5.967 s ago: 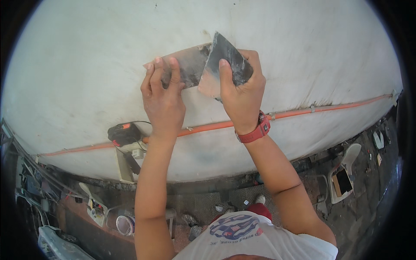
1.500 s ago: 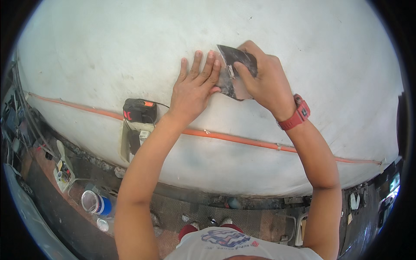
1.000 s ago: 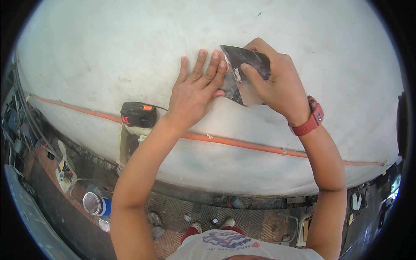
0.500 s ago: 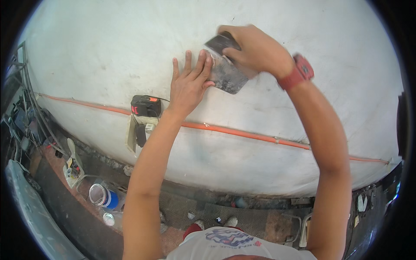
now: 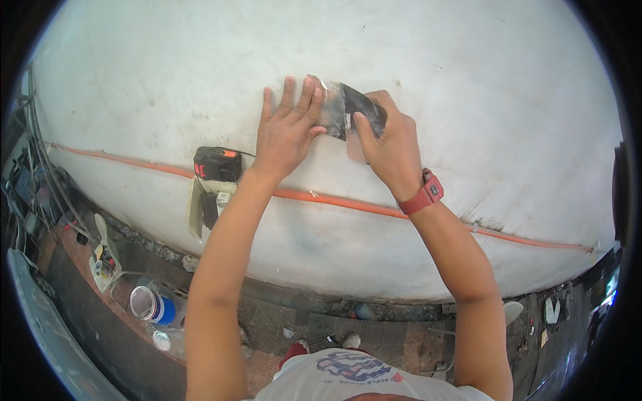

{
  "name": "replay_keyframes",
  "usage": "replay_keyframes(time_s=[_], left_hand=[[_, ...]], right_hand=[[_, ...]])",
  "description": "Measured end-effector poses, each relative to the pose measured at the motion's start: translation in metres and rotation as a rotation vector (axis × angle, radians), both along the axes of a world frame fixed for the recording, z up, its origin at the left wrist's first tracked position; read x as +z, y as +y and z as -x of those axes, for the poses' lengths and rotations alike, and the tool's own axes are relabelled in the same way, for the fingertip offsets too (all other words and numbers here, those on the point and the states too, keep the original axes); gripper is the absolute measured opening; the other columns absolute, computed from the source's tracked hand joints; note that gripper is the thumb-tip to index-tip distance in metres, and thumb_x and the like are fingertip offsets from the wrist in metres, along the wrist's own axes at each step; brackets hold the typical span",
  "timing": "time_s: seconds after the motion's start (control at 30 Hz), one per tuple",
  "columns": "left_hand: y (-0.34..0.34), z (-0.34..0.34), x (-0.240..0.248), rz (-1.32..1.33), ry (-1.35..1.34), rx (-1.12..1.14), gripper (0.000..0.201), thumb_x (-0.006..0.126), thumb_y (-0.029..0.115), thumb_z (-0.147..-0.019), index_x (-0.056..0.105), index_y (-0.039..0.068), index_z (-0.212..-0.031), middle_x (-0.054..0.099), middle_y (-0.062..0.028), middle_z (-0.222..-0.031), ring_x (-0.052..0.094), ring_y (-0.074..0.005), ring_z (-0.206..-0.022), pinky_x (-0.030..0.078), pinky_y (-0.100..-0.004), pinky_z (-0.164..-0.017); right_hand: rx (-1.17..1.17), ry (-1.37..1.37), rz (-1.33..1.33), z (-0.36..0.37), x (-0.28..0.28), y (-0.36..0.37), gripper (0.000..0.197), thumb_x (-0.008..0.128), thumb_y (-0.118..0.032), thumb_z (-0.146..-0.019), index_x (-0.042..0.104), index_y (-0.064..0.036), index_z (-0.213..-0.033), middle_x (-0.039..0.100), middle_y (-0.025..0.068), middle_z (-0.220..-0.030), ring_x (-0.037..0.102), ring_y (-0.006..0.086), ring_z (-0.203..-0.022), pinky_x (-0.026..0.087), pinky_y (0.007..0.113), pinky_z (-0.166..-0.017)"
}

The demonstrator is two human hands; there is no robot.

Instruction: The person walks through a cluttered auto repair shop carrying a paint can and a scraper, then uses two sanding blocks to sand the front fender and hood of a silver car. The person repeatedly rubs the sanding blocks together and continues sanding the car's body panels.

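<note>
My left hand [image 5: 287, 130] lies flat against the white wall [image 5: 200, 73], fingers stretched out. Its fingertips press the left edge of a thin grey, smeared sheet [image 5: 331, 113]. A dark flat rectangular piece [image 5: 363, 107] overlaps the right part of this sheet; its exact kind is unclear. My right hand [image 5: 394, 144] grips the dark piece with the thumb in front, the other fingers partly hidden behind it. A paler corner shows below the thumb. A red watch is on my right wrist.
An orange conduit [image 5: 341, 202] runs across the wall below my hands. A black charger-like device [image 5: 217, 164] sits on an outlet box beside my left forearm. Below left are a chair [image 5: 105, 257], a blue-and-white bucket [image 5: 154, 306] and a car's side [image 5: 47, 327]. Cables hang at the far left.
My right hand has moved down and turned, bringing the dark piece lower, across the sheet's right part. My left hand stays pressed at the sheet's left edge.
</note>
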State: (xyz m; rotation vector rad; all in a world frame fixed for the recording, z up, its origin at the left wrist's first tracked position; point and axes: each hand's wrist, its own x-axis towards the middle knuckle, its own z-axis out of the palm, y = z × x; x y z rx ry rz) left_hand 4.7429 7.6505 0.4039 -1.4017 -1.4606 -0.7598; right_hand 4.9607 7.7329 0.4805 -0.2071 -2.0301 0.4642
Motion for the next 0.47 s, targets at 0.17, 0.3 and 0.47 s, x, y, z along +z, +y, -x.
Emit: replay_keyframes(time_s=[0.17, 0.3, 0.47], left_hand=[[0.001, 0.007, 0.0, 0.032, 0.002, -0.033, 0.079, 0.069, 0.034, -0.101, 0.038, 0.02, -0.172, 0.028, -0.002, -0.181, 0.018, -0.036, -0.168, 0.013, -0.0676, -0.131], [0.004, 0.007, -0.001, 0.029, -0.012, -0.067, 0.077, 0.069, 0.031, -0.101, 0.038, 0.018, -0.171, 0.028, -0.0032, -0.181, 0.018, -0.0364, -0.168, 0.011, -0.0671, -0.132], [0.002, 0.011, 0.001, 0.07, -0.017, -0.065, 0.079, 0.07, 0.031, -0.101, 0.038, 0.018, -0.171, 0.028, -0.0042, -0.181, 0.016, -0.0392, -0.168, 0.008, -0.0683, -0.131]], right_hand=[[0.026, 0.007, -0.007, 0.008, 0.002, 0.0, 0.011, 0.066, -0.006, -0.101, 0.063, -0.0029, -0.111, 0.071, 0.018, -0.078, 0.071, 0.0377, -0.068, 0.054, 0.042, -0.066], [0.026, 0.013, -0.051, 0.02, 0.004, 0.001, 0.01, 0.067, -0.005, -0.1, 0.063, -0.0029, -0.11, 0.069, 0.0167, -0.076, 0.07, 0.0361, -0.067, 0.054, 0.041, -0.064], [0.11, -0.041, -0.109, 0.036, 0.023, 0.006, 0.009, 0.066, -0.004, -0.101, 0.063, -0.0038, -0.11, 0.07, 0.0167, -0.076, 0.072, 0.0336, -0.067, 0.054, 0.04, -0.063]])
